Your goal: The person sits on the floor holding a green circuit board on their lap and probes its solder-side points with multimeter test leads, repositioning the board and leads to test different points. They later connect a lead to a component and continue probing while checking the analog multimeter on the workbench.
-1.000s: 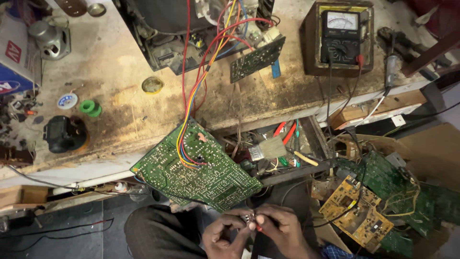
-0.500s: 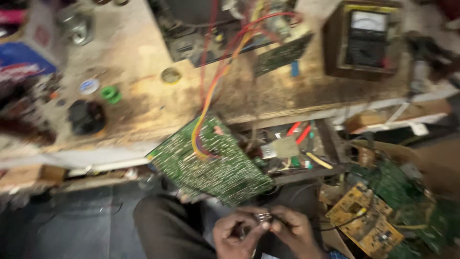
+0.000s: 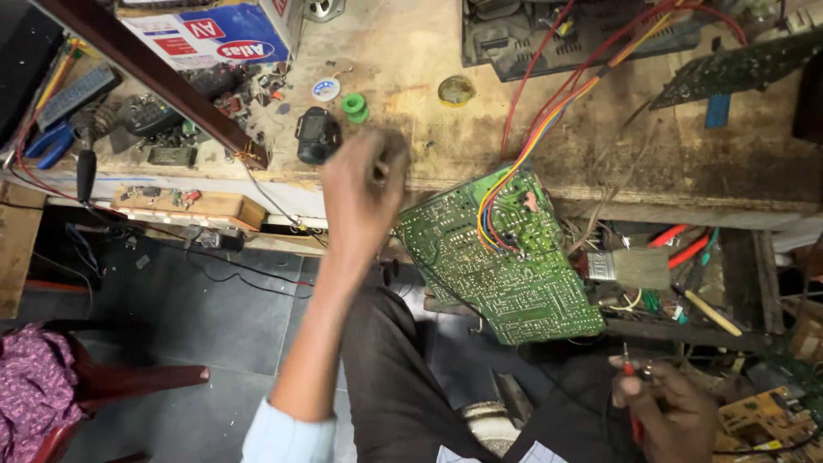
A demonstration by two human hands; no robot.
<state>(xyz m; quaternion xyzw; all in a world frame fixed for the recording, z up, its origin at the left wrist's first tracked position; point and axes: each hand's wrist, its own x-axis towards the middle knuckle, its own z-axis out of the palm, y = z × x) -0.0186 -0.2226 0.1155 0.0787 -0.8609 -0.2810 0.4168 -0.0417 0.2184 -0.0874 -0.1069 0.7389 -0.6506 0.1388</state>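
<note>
Left of the green circuit board [image 3: 501,257], the left hand [image 3: 360,184] hovers, grip indiscernible; blue-white carton [image 3: 210,34] beyond; right hand [image 3: 664,407] pinches a red tool [image 3: 632,403].

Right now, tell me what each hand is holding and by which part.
The right hand pinches a thin red-handled tool near its upper end. The left hand is closed above the workbench edge; whether it holds anything cannot be told.
</note>
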